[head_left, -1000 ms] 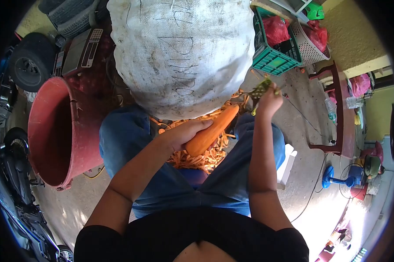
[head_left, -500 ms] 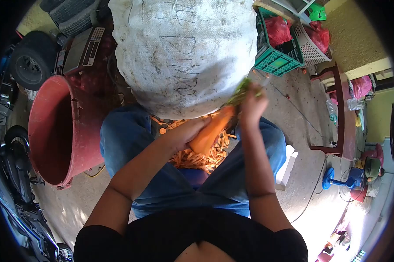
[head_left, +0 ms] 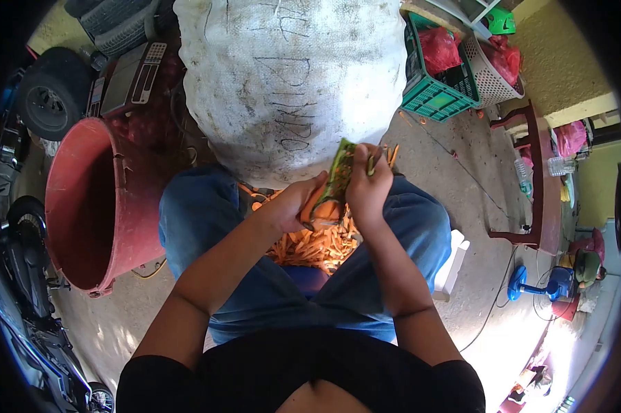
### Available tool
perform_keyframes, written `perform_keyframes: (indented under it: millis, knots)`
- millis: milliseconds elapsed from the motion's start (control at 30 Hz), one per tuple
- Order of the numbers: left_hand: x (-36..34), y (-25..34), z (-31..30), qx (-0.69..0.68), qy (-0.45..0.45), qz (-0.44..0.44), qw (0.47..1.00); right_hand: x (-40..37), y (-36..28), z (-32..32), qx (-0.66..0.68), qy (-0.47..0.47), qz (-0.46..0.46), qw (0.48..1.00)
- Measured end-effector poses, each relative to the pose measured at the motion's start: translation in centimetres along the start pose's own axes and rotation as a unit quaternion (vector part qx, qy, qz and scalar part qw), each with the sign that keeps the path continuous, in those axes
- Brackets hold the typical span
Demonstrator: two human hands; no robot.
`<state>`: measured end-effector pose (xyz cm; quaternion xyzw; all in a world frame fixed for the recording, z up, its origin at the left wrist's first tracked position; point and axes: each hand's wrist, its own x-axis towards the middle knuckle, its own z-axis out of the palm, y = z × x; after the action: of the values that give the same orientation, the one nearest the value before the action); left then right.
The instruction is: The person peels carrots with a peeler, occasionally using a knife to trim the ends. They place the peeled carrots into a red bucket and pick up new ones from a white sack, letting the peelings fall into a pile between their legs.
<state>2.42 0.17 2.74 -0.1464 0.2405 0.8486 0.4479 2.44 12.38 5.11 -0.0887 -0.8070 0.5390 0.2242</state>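
Observation:
My left hand [head_left: 298, 203] is closed around a carrot [head_left: 326, 215] held over my lap, its blunt orange end tilted toward me. In my closed right hand [head_left: 369, 194] is a green peeler-like tool [head_left: 340, 170], flecked with orange bits and lying against the carrot. Its blade and exact kind are hard to make out. Between my knees, a heap of orange carrot strips [head_left: 317, 249] lies below both hands, above something dark blue.
A large white woven sack [head_left: 290, 82] stands right in front of me. On the left are a red bin [head_left: 119, 199], a scale [head_left: 135, 79] and tyres [head_left: 48, 96]. To the right are a green crate [head_left: 442, 103], a wooden frame [head_left: 546, 186] and a blue fan [head_left: 520, 281].
My right hand has moved down and left, bringing the green tool to the near end of the carrot. The carrot has swung to a different angle in my left hand.

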Motion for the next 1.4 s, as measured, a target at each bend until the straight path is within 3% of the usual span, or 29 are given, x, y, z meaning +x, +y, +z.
perform_keyframes:
  millis: [67,133,200,267,333,400,433,467,500,533,567,633,667,733,867,1000,1067,1133,1200,1267,1333,1400]
  knots:
    - [-0.3,0.4,-0.2,0.158,-0.073,-0.052,0.983,2.0,2.9,-0.5,-0.016,0.09,-0.044,0.995]
    - [-0.7,-0.1,0.2,0.127,-0.129,-0.052,0.982,5.5,4.1,-3.3,0.002,0.153,0.101,0.983]
    - [-1.8,0.0,0.3,0.208,-0.162,-0.149,0.953,7.7,5.6,-5.9,-0.092,0.244,0.095,0.961]
    - [-2.1,0.3,0.8,0.224,-0.177,-0.138,0.948,8.3,6.5,-7.3,0.134,0.278,0.143,0.94]
    - [-2.0,0.7,0.7,0.263,-0.122,-0.066,0.955,7.7,6.1,-7.2,0.147,0.271,0.137,0.941]
    - [-1.4,1.2,0.3,0.275,-0.115,-0.036,0.954,7.1,6.4,-6.7,0.101,0.195,0.072,0.973]
    - [-1.1,1.4,0.0,0.288,-0.107,-0.007,0.951,6.4,5.6,-6.7,0.035,0.126,0.091,0.987]
    - [-0.7,1.5,-0.6,0.29,-0.106,-0.007,0.951,5.9,5.2,-6.3,0.037,0.126,0.092,0.987]
    - [-0.3,1.5,-1.1,0.442,-0.057,0.087,0.891,5.5,4.8,-6.0,-0.01,0.041,0.037,0.998]
    - [-0.1,1.5,-1.3,0.577,-0.008,0.177,0.797,5.1,4.6,-5.7,-0.058,-0.045,-0.02,0.997]
    - [0.0,1.7,-1.5,0.577,-0.009,0.178,0.797,4.8,4.6,-5.3,-0.099,-0.097,-0.032,0.99]
    - [-0.3,2.2,-0.9,0.762,0.137,0.22,0.594,3.9,4.8,-4.5,-0.193,-0.188,-0.084,0.959]
    - [-0.2,2.3,-0.9,0.762,0.138,0.22,0.593,3.5,4.7,-4.0,-0.192,-0.188,-0.084,0.96]
    - [0.1,2.2,-1.2,0.763,0.197,0.251,0.563,2.7,4.6,-3.2,-0.203,-0.277,-0.059,0.938]
    - [0.4,2.1,-1.4,0.761,0.176,0.298,0.548,2.0,4.5,-2.2,-0.234,-0.305,-0.084,0.919]
    - [0.2,1.8,-0.8,0.743,0.13,0.306,0.581,1.9,4.7,-1.9,-0.217,-0.316,-0.035,0.923]
    - [-0.5,1.8,0.1,0.738,0.111,0.303,0.593,2.1,6.8,-1.5,-0.24,-0.273,-0.043,0.93]
    - [-1.4,1.2,1.4,0.706,-0.13,0.324,0.616,2.4,8.2,-1.2,-0.241,-0.266,-0.048,0.932]
    - [-1.1,0.3,2.0,0.652,-0.161,0.366,0.645,2.4,8.8,-1.3,-0.246,-0.254,-0.052,0.934]
    - [-0.9,0.1,1.8,0.57,-0.149,0.418,0.691,1.6,8.7,-0.4,-0.059,-0.337,0.052,0.938]
    - [-0.7,0.4,1.1,0.559,-0.167,0.45,0.676,0.4,7.7,0.0,-0.001,-0.381,0.017,0.925]
    - [-0.5,0.4,0.9,0.512,-0.144,0.439,0.724,-1.2,9.4,1.3,0.152,-0.403,-0.064,0.9]
